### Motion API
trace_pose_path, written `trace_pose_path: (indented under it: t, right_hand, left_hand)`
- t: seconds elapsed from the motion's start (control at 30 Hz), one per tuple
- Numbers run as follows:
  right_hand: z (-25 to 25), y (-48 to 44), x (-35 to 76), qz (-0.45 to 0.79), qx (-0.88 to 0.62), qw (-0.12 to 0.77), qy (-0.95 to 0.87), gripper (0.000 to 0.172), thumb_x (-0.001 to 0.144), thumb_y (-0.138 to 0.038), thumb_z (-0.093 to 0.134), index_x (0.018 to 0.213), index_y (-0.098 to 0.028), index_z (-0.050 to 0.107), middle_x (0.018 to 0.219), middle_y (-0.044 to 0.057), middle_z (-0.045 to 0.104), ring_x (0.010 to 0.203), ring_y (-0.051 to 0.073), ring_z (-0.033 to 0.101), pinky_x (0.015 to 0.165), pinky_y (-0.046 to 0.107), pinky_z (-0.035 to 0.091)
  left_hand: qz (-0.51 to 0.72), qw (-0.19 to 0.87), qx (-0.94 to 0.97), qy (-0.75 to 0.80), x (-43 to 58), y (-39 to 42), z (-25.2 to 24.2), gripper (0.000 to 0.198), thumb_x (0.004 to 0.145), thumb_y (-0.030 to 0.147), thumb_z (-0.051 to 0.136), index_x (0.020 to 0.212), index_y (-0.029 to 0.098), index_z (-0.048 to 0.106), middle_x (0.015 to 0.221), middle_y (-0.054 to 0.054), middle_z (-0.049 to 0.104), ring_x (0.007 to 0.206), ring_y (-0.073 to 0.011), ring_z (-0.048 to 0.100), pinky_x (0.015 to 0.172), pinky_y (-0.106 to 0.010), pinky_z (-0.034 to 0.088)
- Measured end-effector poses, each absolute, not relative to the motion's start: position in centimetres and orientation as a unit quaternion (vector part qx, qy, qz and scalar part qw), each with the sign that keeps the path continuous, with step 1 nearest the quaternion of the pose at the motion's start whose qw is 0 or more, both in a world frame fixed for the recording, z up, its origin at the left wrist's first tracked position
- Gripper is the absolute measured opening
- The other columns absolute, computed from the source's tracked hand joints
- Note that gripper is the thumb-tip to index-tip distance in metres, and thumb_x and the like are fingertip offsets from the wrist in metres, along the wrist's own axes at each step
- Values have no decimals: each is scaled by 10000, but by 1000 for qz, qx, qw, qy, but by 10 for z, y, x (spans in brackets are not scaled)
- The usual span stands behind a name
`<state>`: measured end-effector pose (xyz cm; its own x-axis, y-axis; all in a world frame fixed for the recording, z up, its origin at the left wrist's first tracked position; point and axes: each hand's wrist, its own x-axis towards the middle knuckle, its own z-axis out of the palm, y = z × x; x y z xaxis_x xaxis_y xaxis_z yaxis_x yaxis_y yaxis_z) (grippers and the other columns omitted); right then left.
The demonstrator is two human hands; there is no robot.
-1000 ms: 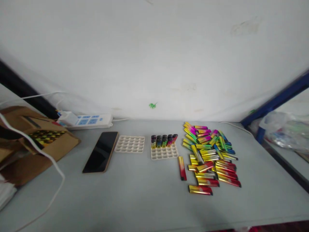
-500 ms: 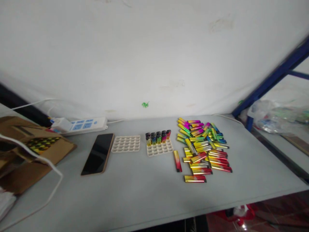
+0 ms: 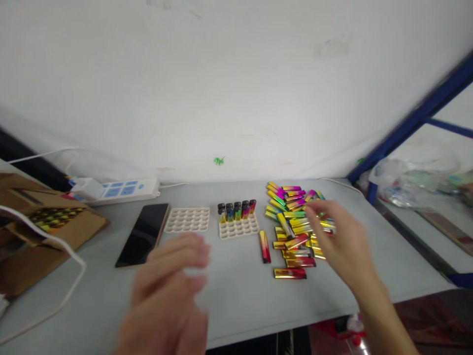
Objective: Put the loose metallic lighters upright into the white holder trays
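My left hand (image 3: 168, 296), smeared by motion, hangs over the front of the table. Its thumb and fingers are apart with nothing visible between them. Over the right part of a loose pile of shiny lighters (image 3: 295, 241) is my right hand (image 3: 342, 241), fingers bent downward and parted, and it hides some of the lighters. Whether it touches any cannot be made out. Left of the pile, a white tray (image 3: 240, 229) with round-cornered cells has several lighters (image 3: 237, 211) upright in its back rows. An unfilled tray (image 3: 187, 220) lies beside it.
At left are a dark-screened phone (image 3: 143, 235), a white power strip (image 3: 125, 190) with a plug, and an open cardboard box (image 3: 74, 236) of lighters. A white cable (image 3: 70, 291) crosses the left front. Blue frame posts (image 3: 410, 118) and plastic bags (image 3: 397, 182) are at right.
Both hands have come into view from the near side, the right one over the lighter pile. The view has shifted slightly to the right. The trays and their lighters look the same.
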<state>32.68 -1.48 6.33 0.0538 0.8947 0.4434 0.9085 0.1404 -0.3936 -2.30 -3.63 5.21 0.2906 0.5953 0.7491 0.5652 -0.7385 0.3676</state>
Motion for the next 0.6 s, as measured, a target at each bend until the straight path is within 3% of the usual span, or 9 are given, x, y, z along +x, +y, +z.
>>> trace_pose_path:
  t: [0.1,0.17,0.23,0.33,0.43,0.53,0.6]
  right_hand:
    - [46,0,321,20,-691,183,-699,219,1064,-286,544,1025,-178,730,1051,116,760,982,271,726,891,403,545]
    - [40,8,311,8,-718,100,-688,200,1045,-319,591,1106,-172,712,1129,142,749,1070,318,705,907,428,516]
    - [37,13,300,-11,-735,44,-676,218,1040,-320,600,1152,-157,691,1179,168,735,1126,353,683,920,452,496]
    - [38,16,293,-21,-734,9,-679,180,1048,-248,558,1117,-143,687,1153,180,739,1122,355,685,932,453,481]
    - [37,19,298,0,-723,45,-689,175,1048,-240,551,1098,-148,691,1131,175,740,1080,337,697,918,431,490]
    - [38,28,308,56,-693,173,-698,198,1047,-227,546,1169,-150,681,1128,151,739,1010,286,715,894,393,519]
    - [43,39,314,105,-653,268,-700,224,1046,-259,550,1201,-162,681,1117,126,745,939,248,722,879,376,538]
  left_hand:
    - [551,15,751,364,7,27,61,248,976,247,528,1221,279,558,1082,-67,638,1046,-273,656,904,-505,591]
    - [507,-12,772,382,13,61,61,241,972,269,566,1210,231,551,1067,-73,631,1026,-257,639,916,-465,578]
    - [481,-16,790,381,11,83,56,400,961,312,605,1330,197,500,1146,-102,618,1099,-280,626,987,-498,559]
    - [425,33,832,354,2,99,41,694,939,347,666,1531,195,337,1431,-178,524,1389,-339,510,1163,-572,458]
    - [368,102,857,347,-4,101,25,966,902,405,735,1644,233,141,1591,-213,403,1426,-348,527,1194,-584,440]
    - [312,144,866,364,-6,97,14,1135,860,459,784,1677,272,19,1641,-221,379,1368,-355,606,1181,-604,459]
    - [281,146,873,371,-6,94,10,1194,839,466,811,1686,285,-11,1646,-202,413,1443,-381,544,1213,-614,427]
